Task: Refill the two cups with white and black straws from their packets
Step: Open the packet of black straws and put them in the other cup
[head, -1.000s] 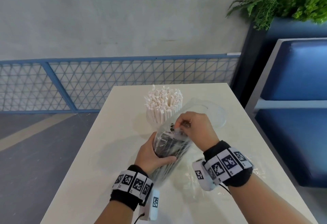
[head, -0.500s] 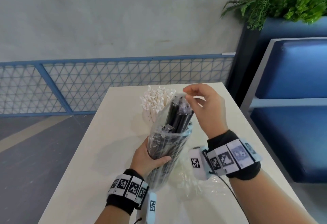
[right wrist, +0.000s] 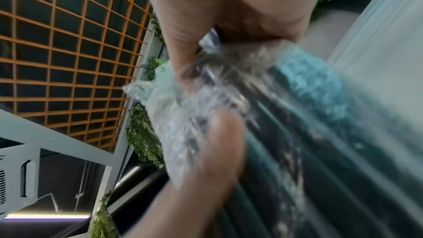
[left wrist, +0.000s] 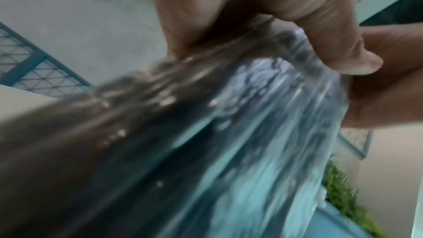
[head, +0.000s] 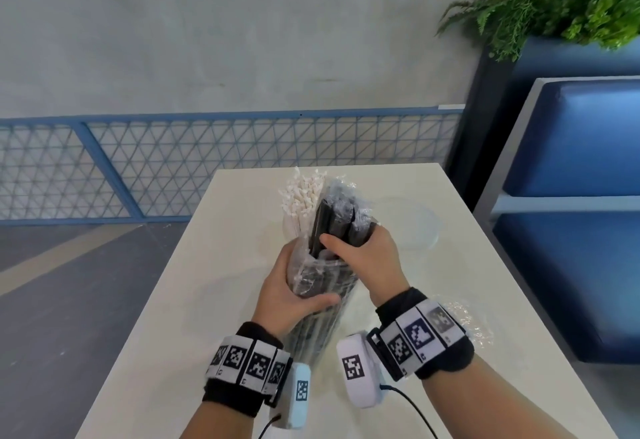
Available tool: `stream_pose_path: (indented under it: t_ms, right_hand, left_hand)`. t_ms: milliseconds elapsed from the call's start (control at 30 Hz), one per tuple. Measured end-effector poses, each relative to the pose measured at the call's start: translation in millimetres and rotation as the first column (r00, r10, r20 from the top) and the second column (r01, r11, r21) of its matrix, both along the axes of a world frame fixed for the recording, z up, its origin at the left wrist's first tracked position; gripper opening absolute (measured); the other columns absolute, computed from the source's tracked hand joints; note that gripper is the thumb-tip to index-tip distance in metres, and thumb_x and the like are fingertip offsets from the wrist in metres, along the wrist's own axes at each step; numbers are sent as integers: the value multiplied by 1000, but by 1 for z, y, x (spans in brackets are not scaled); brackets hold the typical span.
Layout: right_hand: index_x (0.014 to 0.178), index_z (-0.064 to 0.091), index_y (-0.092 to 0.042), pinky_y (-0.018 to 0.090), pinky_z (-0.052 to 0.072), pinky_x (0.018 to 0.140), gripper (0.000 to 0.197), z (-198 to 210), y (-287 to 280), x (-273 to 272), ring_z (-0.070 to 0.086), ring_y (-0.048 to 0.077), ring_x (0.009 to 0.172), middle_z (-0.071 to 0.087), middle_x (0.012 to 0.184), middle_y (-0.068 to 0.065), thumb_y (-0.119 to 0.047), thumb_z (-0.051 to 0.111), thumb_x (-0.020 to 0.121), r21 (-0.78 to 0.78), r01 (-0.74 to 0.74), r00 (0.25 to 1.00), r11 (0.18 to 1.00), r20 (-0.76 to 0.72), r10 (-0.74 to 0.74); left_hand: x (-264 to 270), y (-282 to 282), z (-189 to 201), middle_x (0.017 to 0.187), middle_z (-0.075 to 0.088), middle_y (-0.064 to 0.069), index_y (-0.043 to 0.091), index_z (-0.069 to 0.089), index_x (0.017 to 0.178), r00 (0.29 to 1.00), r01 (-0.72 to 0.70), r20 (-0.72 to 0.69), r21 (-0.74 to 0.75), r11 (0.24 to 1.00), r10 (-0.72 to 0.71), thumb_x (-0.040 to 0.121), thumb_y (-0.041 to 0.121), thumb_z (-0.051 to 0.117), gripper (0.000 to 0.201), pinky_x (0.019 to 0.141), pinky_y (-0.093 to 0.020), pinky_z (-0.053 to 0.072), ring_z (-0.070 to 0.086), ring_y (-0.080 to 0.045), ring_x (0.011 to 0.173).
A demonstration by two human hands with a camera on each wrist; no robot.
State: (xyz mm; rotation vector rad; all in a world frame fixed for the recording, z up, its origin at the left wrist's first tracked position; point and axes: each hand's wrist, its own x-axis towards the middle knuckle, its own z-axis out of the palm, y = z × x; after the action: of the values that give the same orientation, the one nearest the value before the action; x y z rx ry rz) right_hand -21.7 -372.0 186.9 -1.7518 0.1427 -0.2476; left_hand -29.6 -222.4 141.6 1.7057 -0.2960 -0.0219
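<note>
Left hand (head: 294, 295) wraps, fingers curled, around the middle of the clear packet (head: 320, 286) of black straws (head: 334, 222), holding it near upright above the table (head: 194, 300); judged purpose: to brace the film. Right hand (head: 360, 251), just above and touching the left, closes round the upper bundle at the packet mouth, thumb across the front, apparently to draw the straws up out of the film. Beyond the hands, just left of the bundle tips, stand the white straws (head: 299, 196), their cup hidden; right of them lies a faint clear rim (head: 427, 227), possibly the second cup.
</note>
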Motion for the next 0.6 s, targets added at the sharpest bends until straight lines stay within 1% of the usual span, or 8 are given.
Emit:
stream_pose_path:
  t_ms: [33, 100, 167, 300, 367, 433, 500, 600]
  right_hand:
    - [91, 69, -14, 43, 57, 79, 32, 0, 3, -1, 70, 17, 80, 74, 82, 2, -34, 77, 67, 22, -4, 1000, 1000, 17, 4]
    - [90, 70, -12, 42, 57, 78, 24, 1, 7, 0, 70, 18, 80, 74, 82, 4, -27, 75, 73, 54, 7, 999, 999, 45, -9]
    - [89, 70, -8, 40, 57, 76, 20, 5, 6, 3, 70, 19, 79, 74, 84, 6, -22, 74, 76, 96, 14, 998, 995, 62, -20]
    - [85, 66, -3, 26, 48, 67, 13, 23, -4, 9, 63, 12, 72, 69, 79, 5, -15, 70, 81, 206, 18, 991, 978, 125, -44]
    - [89, 64, 2, 26, 50, 68, 20, 30, -8, 12, 64, 14, 76, 69, 83, 10, -15, 69, 81, 257, 36, 985, 966, 155, -78]
    - [98, 63, 3, 29, 53, 77, 28, 33, -13, 15, 67, 16, 84, 71, 93, 13, -18, 70, 80, 289, 40, 978, 956, 185, -97]
    - [105, 62, -3, 32, 54, 84, 37, 31, -16, 16, 68, 16, 93, 71, 99, 9, -24, 74, 76, 275, 41, 978, 961, 186, -95]
    - [111, 59, -13, 30, 55, 86, 50, 17, -13, 10, 67, 9, 94, 71, 101, 0, -26, 80, 68, 154, 0, 991, 988, 136, -21]
  left_hand:
    - [2, -2, 6, 120, 63, 5, 22, 44, 130, 999, -13, 33, 0, 1000, 13, 51, 30, 86, 90, 91, -26, 50, 60, -9, 111]
    - [5, -3, 14, 122, 61, 6, 21, 45, 128, 996, -35, 84, 12, 999, 34, 57, 30, 86, 83, 94, -22, 47, 58, -5, 112]
    - [8, -3, 17, 115, 63, 11, 25, 49, 122, 995, -45, 95, 35, 998, 42, 62, 22, 85, 70, 90, -18, 48, 61, 0, 105]
    - [10, -5, 13, 98, 68, 19, 32, 53, 108, 994, -67, 97, 75, 995, 60, 66, 17, 81, 52, 83, -14, 48, 63, 2, 96]
    - [13, -8, 12, 97, 68, 24, 33, 54, 104, 993, -73, 103, 83, 994, 64, 68, 16, 80, 48, 81, -11, 47, 63, 3, 95]
    - [15, -9, 9, 96, 69, 21, 33, 55, 104, 992, -81, 103, 83, 993, 72, 68, 15, 80, 47, 80, -9, 46, 63, 3, 94]
    - [18, -8, 6, 102, 68, 14, 26, 56, 110, 991, -92, 99, 65, 994, 86, 67, 16, 80, 50, 80, -7, 45, 62, 4, 96]
    - [21, -9, 4, 113, 64, 4, 14, 54, 121, 991, -101, 89, 71, 992, 95, 65, 24, 81, 63, 88, -12, 45, 59, -1, 104]
